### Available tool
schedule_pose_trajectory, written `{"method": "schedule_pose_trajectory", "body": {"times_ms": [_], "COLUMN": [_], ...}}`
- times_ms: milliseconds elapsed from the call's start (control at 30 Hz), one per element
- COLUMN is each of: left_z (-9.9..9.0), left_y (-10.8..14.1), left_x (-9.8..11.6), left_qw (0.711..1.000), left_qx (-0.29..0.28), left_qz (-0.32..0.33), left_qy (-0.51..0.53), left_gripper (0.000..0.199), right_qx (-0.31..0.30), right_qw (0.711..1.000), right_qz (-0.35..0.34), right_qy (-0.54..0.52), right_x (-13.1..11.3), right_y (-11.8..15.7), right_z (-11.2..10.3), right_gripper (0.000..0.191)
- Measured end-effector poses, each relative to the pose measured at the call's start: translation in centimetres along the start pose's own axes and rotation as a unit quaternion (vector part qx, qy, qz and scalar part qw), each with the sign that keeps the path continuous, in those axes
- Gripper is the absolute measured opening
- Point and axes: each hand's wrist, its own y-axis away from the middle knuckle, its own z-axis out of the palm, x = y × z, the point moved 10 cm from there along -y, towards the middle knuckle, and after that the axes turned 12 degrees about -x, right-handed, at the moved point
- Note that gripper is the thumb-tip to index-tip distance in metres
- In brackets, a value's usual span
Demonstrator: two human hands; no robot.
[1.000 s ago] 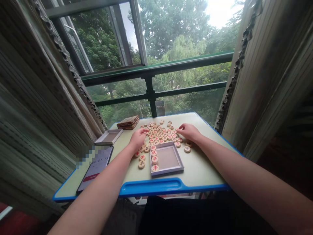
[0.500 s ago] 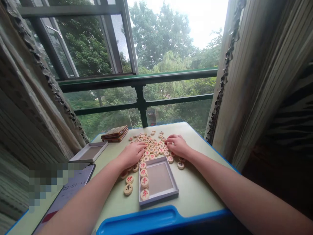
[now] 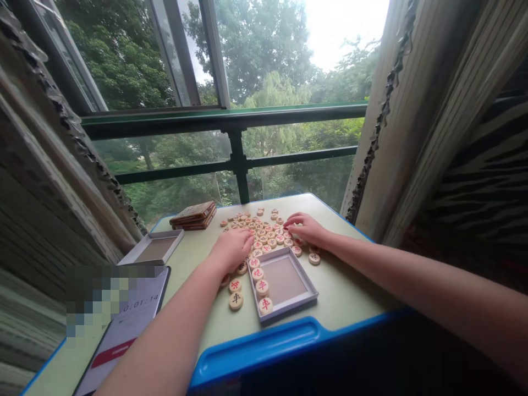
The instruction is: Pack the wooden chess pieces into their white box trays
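Round wooden Chinese chess pieces (image 3: 271, 242) with red and black characters lie in a loose heap mid-table. My left hand (image 3: 233, 246) rests over the heap's left side, fingers lying across the pieces, their tips partly hidden. On the right side, my right hand (image 3: 307, 229) has its fingers apart and touching pieces at the heap's edge. In front of the heap sits a shallow grey box (image 3: 291, 275). Several red-marked pieces stand in a column along its left wall, the nearest being a red chess piece (image 3: 265, 306). Left of the box lies a black-marked chess piece (image 3: 236, 300).
A second shallow tray (image 3: 159, 247) is at the left, with a stack of brown flat boxes (image 3: 193, 215) behind it. A tablet (image 3: 124, 330) running a timer lies at the front left. The table has a blue rim with a molded groove (image 3: 259, 344). Curtains flank the window.
The camera view has tilted down and turned, so the table sits higher and further right. Both hands stay at the heap, with slight finger movement. The timer went from 01:13 to 01:14.
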Motion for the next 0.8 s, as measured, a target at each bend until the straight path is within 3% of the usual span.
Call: {"method": "schedule_pose_trajectory", "body": {"times_ms": [167, 333, 567, 700, 800], "left_z": [-0.1, 0.0, -0.4, -1.0, -1.2], "left_y": [0.1, 0.4, 0.6, 0.8, 1.0], "left_x": [-0.2, -0.3, -0.5, -0.7, -0.8], "left_qw": [1.0, 0.998, 0.996, 0.995, 0.995], "left_qx": [0.007, 0.021, 0.025, 0.04, 0.047], "left_qz": [-0.003, 0.009, 0.02, 0.018, 0.006], "left_qy": [0.016, 0.057, 0.082, 0.085, 0.086], "left_gripper": [0.038, 0.041, 0.036, 0.034, 0.035], "right_qx": [-0.025, -0.051, -0.077, -0.094, -0.142], "right_qw": [0.999, 0.998, 0.985, 0.975, 0.967], "right_qz": [0.026, -0.03, -0.101, -0.076, -0.053], "right_qy": [-0.004, -0.02, 0.114, 0.185, 0.206], "right_x": [0.3, -0.7, -2.7, -2.6, -2.3], "right_y": [0.1, 0.8, 1.8, 2.1, 2.5], "right_z": [0.2, 0.3, 0.2, -0.5, -0.5], "right_gripper": [0.022, 0.022, 0.021, 0.021, 0.019]}}
